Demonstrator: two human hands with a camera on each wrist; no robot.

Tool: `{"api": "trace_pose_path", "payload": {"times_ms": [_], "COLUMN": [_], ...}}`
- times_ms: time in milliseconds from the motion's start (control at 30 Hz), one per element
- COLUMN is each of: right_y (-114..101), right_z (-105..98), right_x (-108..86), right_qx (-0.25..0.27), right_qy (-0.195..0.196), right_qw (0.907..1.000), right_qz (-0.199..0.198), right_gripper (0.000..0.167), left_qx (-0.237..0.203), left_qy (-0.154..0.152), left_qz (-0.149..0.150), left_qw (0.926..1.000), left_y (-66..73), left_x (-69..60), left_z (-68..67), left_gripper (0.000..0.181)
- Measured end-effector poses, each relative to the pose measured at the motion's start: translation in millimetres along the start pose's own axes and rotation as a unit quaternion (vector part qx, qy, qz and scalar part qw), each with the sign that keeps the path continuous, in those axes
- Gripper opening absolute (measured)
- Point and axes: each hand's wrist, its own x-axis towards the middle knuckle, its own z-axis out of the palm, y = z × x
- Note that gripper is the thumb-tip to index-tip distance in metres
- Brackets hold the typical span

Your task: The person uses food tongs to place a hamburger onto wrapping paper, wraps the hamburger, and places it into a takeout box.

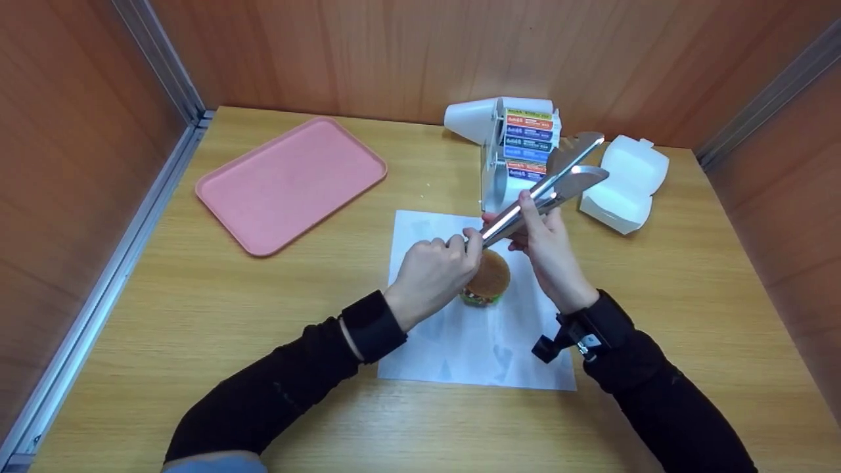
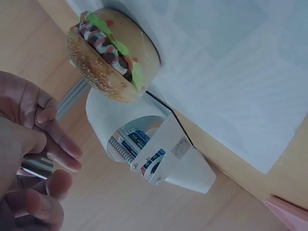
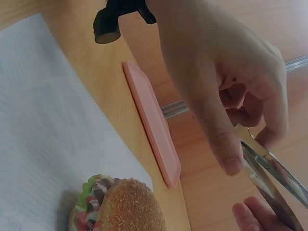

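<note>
A pair of metal tongs (image 1: 558, 182) slants over the table, its two broad ends apart and pointing to the far right. My left hand (image 1: 435, 274) grips the tongs' near end with curled fingers. Farther along, my right hand (image 1: 550, 253) holds the tongs' arms between thumb and fingers. In the right wrist view the right hand's thumb (image 3: 219, 132) lies against the metal. Beneath the hands a hamburger (image 1: 491, 276) with a sesame bun sits on white paper (image 1: 473, 345). Lettuce, patty and sauce show in its side in the left wrist view, where the hamburger (image 2: 113, 55) is unobstructed.
A pink tray (image 1: 295, 187) lies at the back left. Behind the paper stands a white dispenser (image 1: 516, 154) with cups and colourful labelled boxes. An open white takeaway box (image 1: 631, 174) is at the back right. Wooden walls (image 1: 368, 59) enclose the table.
</note>
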Motion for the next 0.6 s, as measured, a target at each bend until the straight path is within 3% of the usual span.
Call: {"api": "trace_pose_path", "payload": {"times_ms": [167, 400, 600], "right_y": [0, -4, -6], "right_z": [2, 2, -3], "right_x": [0.3, -1.4, -6.9], "right_qx": [-0.008, -0.023, -0.050], "right_qy": [0.003, -0.008, -0.049], "right_qw": [0.9999, 0.9992, 0.9973], "right_qz": [0.009, 0.031, 0.025], "right_gripper": [0.058, 0.055, 0.049], "left_qx": [0.016, -0.048, -0.095], "left_qy": [0.043, 0.011, 0.018], "left_qz": [-0.011, -0.012, -0.029], "left_qw": [0.9989, 0.9987, 0.9949], "left_y": [-4.2, -23.9, -45.7], "left_x": [-2.1, 1.3, -1.1], "left_z": [5.3, -1.2, -2.2], "left_gripper": [0.013, 0.023, 0.026]}}
